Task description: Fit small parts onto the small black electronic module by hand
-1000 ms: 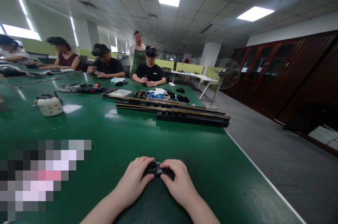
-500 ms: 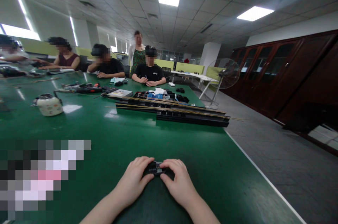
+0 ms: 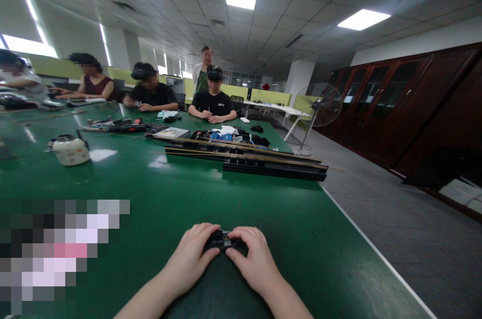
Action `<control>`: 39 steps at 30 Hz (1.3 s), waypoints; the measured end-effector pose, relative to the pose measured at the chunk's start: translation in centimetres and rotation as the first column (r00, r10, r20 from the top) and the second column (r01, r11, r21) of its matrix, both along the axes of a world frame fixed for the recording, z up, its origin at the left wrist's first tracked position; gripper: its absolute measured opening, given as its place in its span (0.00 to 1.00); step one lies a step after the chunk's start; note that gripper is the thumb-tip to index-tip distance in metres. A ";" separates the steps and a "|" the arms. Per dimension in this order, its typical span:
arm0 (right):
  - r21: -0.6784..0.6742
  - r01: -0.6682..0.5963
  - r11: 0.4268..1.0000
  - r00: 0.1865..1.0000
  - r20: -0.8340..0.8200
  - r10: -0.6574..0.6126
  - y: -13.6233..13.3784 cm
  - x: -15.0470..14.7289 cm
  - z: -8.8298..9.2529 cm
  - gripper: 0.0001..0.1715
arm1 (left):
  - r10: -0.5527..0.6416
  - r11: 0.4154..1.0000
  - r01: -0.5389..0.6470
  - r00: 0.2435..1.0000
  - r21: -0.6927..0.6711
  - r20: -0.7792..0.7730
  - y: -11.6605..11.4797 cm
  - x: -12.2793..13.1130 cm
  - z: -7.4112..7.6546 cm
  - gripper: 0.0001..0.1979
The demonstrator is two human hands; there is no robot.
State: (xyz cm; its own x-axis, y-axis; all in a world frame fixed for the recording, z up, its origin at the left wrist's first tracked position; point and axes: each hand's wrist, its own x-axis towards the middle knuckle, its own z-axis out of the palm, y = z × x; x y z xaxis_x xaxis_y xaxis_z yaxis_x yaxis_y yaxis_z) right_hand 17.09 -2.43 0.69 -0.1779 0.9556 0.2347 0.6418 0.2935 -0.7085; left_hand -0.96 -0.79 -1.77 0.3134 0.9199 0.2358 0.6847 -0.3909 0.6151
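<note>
A small black part with a silvery metal piece in its middle (image 3: 226, 241) is held low over the green table (image 3: 158, 218), or rests on it; I cannot tell which. My left hand (image 3: 194, 254) grips its left end between thumb and fingers. On the other end, my right hand (image 3: 253, 256) has its thumb and fingertips closed around it. Both hands cover much of the part, so its exact kind is hidden.
Long black rails (image 3: 274, 168) with thin brass-coloured rods lie across the table ahead. Behind them is a box of mixed items (image 3: 226, 133). A pale patterned jar (image 3: 71, 149) stands to the left, near tools (image 3: 124, 126). Several people sit along the far side.
My right thumb has shifted slightly left along the black part. Across the table, the standing person has moved a little to the right and a seated person's hand has lowered.
</note>
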 end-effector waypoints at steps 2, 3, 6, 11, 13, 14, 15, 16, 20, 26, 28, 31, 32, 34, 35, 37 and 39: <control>0.002 0.004 1.000 1.000 0.004 -0.004 0.1 0.0 0.0 0.12 | -0.001 1.000 0.001 1.000 0.011 0.009 0.0 0.0 -0.1 0.18; 0.005 0.005 1.000 1.000 0.006 -0.005 0.1 0.0 0.0 0.12 | -0.003 1.000 0.002 1.000 0.017 0.014 0.0 0.0 -0.1 0.19; 0.016 -0.002 1.000 1.000 0.007 0.001 0.2 0.0 -0.1 0.11 | -0.006 0.999 0.005 1.000 0.035 0.020 0.0 0.0 -0.2 0.19; 0.032 -0.008 0.999 1.000 0.007 0.008 0.2 -0.1 -0.2 0.11 | -0.007 0.999 0.007 1.000 0.047 0.009 0.1 0.0 -0.3 0.18; 0.035 -0.004 0.999 1.000 0.008 0.004 0.2 -0.1 -0.3 0.11 | -0.008 0.999 0.007 1.000 0.049 0.008 0.1 0.0 -0.3 0.18; 0.035 -0.003 0.999 1.000 0.009 0.003 0.2 -0.1 -0.3 0.11 | -0.007 0.999 0.006 1.000 0.050 0.009 0.1 0.0 -0.3 0.18; 0.036 -0.001 0.999 1.000 0.010 0.001 0.2 -0.1 -0.3 0.11 | -0.006 0.999 0.006 1.000 0.049 0.009 0.1 0.0 -0.3 0.18; 0.036 -0.001 0.999 1.000 0.011 0.001 0.2 -0.1 -0.3 0.11 | -0.006 0.999 0.005 1.000 0.045 0.008 0.1 0.0 -0.3 0.18; 0.035 -0.001 0.999 1.000 0.012 0.000 0.2 -0.1 -0.2 0.11 | 0.001 1.000 -0.001 1.000 0.020 0.008 0.1 0.1 -0.2 0.19; 0.036 -0.009 0.999 1.000 0.019 0.008 0.2 -0.1 -0.2 0.10 | 0.019 1.000 -0.019 1.000 0.016 0.015 0.2 0.1 -0.3 0.20; 0.038 -0.010 0.999 1.000 0.020 0.009 0.2 0.0 -0.2 0.10 | 0.014 1.000 -0.014 1.000 0.017 0.010 0.2 0.1 -0.3 0.19; 0.041 -0.006 0.999 1.000 0.019 0.005 0.2 0.0 -0.3 0.10 | 0.014 1.000 -0.014 1.000 0.016 0.000 0.2 0.1 -0.3 0.18; 0.041 -0.007 0.999 1.000 0.018 0.006 0.2 0.0 -0.3 0.10 | 0.014 1.000 -0.014 1.000 0.017 -0.003 0.2 0.1 -0.3 0.18; 0.042 -0.011 0.999 1.000 0.018 0.011 0.2 0.0 -0.3 0.10 | 0.011 1.000 -0.011 1.000 0.020 -0.006 0.3 0.1 -0.3 0.17; 0.042 -0.012 0.999 1.000 0.018 0.011 0.2 0.0 -0.3 0.09 | 0.010 1.000 -0.010 1.000 0.022 -0.006 0.3 0.1 -0.3 0.17; 0.040 -0.012 0.999 1.000 0.020 0.012 0.2 0.0 -0.3 0.09 | 0.006 1.000 -0.006 1.000 0.022 -0.007 0.2 0.1 -0.3 0.17; 0.036 -0.008 0.999 1.000 0.020 0.007 0.2 0.0 -0.3 0.10 | 0.003 1.000 -0.003 1.000 0.022 -0.009 0.2 0.1 -0.3 0.17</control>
State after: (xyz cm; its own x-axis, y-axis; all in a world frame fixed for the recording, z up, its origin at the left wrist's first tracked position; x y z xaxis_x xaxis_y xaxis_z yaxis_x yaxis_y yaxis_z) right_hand 17.05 -2.24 0.35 -0.1903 0.9452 0.2652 0.6533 0.3235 -0.6845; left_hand -0.85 -0.58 -2.02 0.3129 0.9155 0.2531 0.6913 -0.4022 0.6003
